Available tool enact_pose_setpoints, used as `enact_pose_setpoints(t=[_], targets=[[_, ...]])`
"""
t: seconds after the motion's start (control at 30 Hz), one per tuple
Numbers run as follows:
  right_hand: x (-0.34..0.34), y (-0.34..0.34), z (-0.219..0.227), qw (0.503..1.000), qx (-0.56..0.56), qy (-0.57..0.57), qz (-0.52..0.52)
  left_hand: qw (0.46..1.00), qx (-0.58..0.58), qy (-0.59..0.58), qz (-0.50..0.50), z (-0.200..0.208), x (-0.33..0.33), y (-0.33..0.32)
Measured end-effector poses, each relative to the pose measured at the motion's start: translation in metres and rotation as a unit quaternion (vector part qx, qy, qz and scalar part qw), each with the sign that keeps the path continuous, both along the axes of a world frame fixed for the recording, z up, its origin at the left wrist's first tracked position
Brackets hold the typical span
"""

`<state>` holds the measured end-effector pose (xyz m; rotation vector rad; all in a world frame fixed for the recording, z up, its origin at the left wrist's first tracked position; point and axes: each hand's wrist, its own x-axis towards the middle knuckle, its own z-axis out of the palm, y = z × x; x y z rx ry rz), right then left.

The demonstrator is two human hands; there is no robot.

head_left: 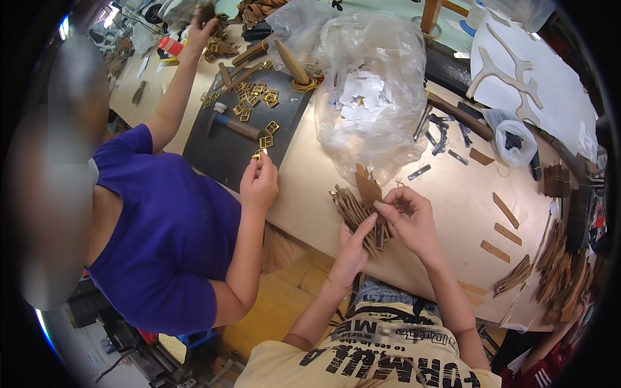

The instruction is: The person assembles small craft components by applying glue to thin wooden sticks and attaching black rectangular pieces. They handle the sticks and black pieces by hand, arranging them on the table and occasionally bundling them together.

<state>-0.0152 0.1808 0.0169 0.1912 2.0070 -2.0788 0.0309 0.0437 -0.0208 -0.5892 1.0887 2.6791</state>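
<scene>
A flat brown leather piece (369, 189) with a pointed upper end stands up between my two hands. My left hand (352, 252) is closed on its lower part, the thumb pressed against it. Pinching its right edge is my right hand (413, 220), with thumb and fingers bent together. Behind and beside my left hand sits a thick bundle of narrow brown leather strips (348, 210), edges up. Whether my left hand also grips some of these strips is hidden. A small dark strip (419, 172) lies just beyond my right hand.
A clear plastic bag of white paper slips (362, 97) lies ahead. At left, a co-worker in a purple shirt (168, 239) handles brass buckles near a hammer (239, 127) on a black mat (194, 146). Loose leather tabs (508, 233) and strip piles (514, 277) lie right.
</scene>
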Motion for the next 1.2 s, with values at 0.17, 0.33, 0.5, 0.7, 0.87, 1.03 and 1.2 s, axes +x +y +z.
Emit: enact_pose_setpoints(t=[0.17,0.33,0.5,0.7,0.87,1.03,1.2], targets=[[-0.016,-0.002,0.008,0.989,-0.138,-0.042,-0.029,0.999,0.014,-0.015,0.026,0.002,-0.002,-0.009],[-0.037,-0.016,0.041,0.993,-0.001,0.121,-0.012,0.976,-0.210,0.020,-0.049,0.004,0.004,-0.007],[-0.054,-0.041,0.071,0.975,0.051,0.213,0.034,0.965,-0.252,0.022,-0.062,0.001,0.002,0.000],[-0.065,-0.061,0.087,0.976,0.023,0.206,0.068,0.968,-0.234,0.030,-0.080,-0.001,0.002,-0.005],[-0.069,-0.066,0.088,0.981,0.009,0.179,0.074,0.967,-0.236,0.001,-0.099,0.005,-0.001,-0.005],[-0.070,-0.066,0.083,0.985,-0.008,0.158,0.075,0.971,-0.224,-0.010,-0.084,0.007,-0.002,-0.001],[-0.072,-0.065,0.074,0.994,-0.049,0.075,0.069,0.967,-0.242,-0.005,-0.083,0.006,-0.003,-0.001]])
